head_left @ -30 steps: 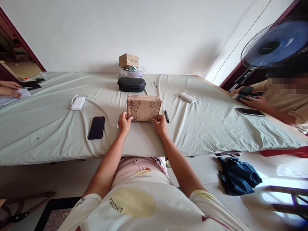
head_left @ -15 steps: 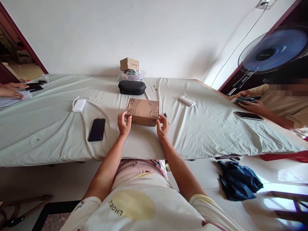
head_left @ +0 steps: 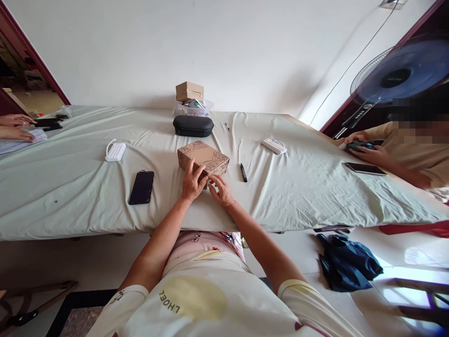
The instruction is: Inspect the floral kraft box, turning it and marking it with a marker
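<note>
Cardboard box (head_left: 203,154), brown with dark swirling line drawings at its corners, sits on the pale green tablecloth (head_left: 298,187) directly in front of the person, set at an angle so that one corner points toward the body. Both hands meet at that near corner. The left hand (head_left: 192,182) lies against the near left side, its fingers bent and slightly apart over the top edge; whether they grip or merely rest cannot be made out. The right hand (head_left: 220,191) is at the same corner, fingers curled, thumb and forefinger close together; whether anything is pinched between the tips is too small to see.

Just right of the box lies a black marker (head_left: 243,172). A dark phone (head_left: 141,187) lies to the left, nearer the table's edge, with a white power bank (head_left: 115,152) beyond it; a second white power bank (head_left: 273,146) lies on the right. Behind the box are a black case (head_left: 193,126) and a clear plastic tub (head_left: 192,109) with a smaller carton (head_left: 190,91) on top. At the far right, another person's hands (head_left: 366,149) hold a dark object.
</note>
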Action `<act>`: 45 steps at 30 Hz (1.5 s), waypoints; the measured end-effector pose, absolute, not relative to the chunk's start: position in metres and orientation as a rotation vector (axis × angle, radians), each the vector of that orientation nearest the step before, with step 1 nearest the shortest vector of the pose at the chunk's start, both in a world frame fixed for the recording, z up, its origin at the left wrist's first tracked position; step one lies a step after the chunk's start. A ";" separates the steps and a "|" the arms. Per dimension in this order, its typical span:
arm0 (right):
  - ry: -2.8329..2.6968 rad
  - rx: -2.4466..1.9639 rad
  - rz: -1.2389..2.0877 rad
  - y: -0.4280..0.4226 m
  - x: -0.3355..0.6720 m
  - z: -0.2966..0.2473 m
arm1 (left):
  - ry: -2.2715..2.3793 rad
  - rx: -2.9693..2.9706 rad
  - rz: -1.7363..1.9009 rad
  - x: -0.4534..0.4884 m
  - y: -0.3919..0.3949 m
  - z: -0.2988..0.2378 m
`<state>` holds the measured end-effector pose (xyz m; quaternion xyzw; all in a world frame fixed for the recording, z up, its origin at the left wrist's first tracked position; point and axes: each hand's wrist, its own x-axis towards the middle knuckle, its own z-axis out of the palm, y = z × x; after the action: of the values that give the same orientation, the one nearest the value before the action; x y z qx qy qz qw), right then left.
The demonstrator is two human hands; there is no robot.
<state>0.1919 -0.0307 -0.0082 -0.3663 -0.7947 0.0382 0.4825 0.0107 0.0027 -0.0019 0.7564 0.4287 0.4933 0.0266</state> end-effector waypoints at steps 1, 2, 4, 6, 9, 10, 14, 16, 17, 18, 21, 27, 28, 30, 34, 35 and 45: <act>-1.915 -0.925 0.090 -0.030 0.193 -0.009 | 1.309 2.353 1.515 0.012 0.002 -0.002; -1.872 -0.967 0.081 -0.029 0.195 -0.009 | 1.302 2.357 1.513 0.013 0.001 -0.001; -1.736 -1.069 0.049 -0.025 0.202 -0.010 | 1.295 2.336 1.537 0.014 0.001 -0.002; -1.546 -1.192 0.019 -0.020 0.212 -0.011 | 1.295 2.291 1.567 0.014 0.003 -0.003; -1.274 -1.361 0.007 -0.012 0.227 -0.012 | 1.346 2.216 1.578 0.014 0.005 -0.006; -1.215 -1.395 0.015 -0.010 0.231 -0.013 | 1.366 2.192 1.575 0.014 0.006 -0.006; -1.231 -1.382 0.057 -0.011 0.234 -0.010 | 1.372 2.117 1.583 0.013 0.011 -0.007; -1.337 -1.318 0.090 -0.015 0.231 -0.007 | 1.348 2.100 1.606 0.010 0.013 -0.007; -1.392 -1.283 0.113 -0.018 0.228 -0.005 | 1.347 2.087 1.624 0.009 0.014 -0.007; -1.439 -1.253 0.134 -0.020 0.225 -0.004 | 1.363 2.068 1.642 0.008 0.014 -0.006; -1.571 -1.168 0.166 -0.026 0.217 -0.001 | 1.533 1.987 1.672 0.003 0.015 -0.002; -1.951 -0.984 0.176 -0.032 0.198 -0.007 | 1.675 2.055 1.680 0.000 0.007 0.004; -1.976 -0.993 0.175 -0.032 0.195 -0.009 | 1.625 2.106 1.669 0.001 0.006 0.005; -1.987 -1.028 0.175 -0.033 0.193 -0.010 | 1.500 2.226 1.622 0.005 0.003 0.005; -1.911 -1.144 0.178 -0.033 0.195 -0.010 | 1.271 2.387 1.538 0.011 0.002 0.003; -1.881 -1.181 0.180 -0.032 0.196 -0.009 | 1.236 2.393 1.550 0.011 0.004 0.003; -1.220 -1.519 0.125 -0.009 0.237 -0.011 | 1.323 2.187 1.639 0.001 0.013 -0.001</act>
<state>0.2373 -0.0095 -0.0115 -0.6444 -0.5177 0.0529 0.5603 0.0010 0.0129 -0.0005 0.7193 0.4352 0.5390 0.0527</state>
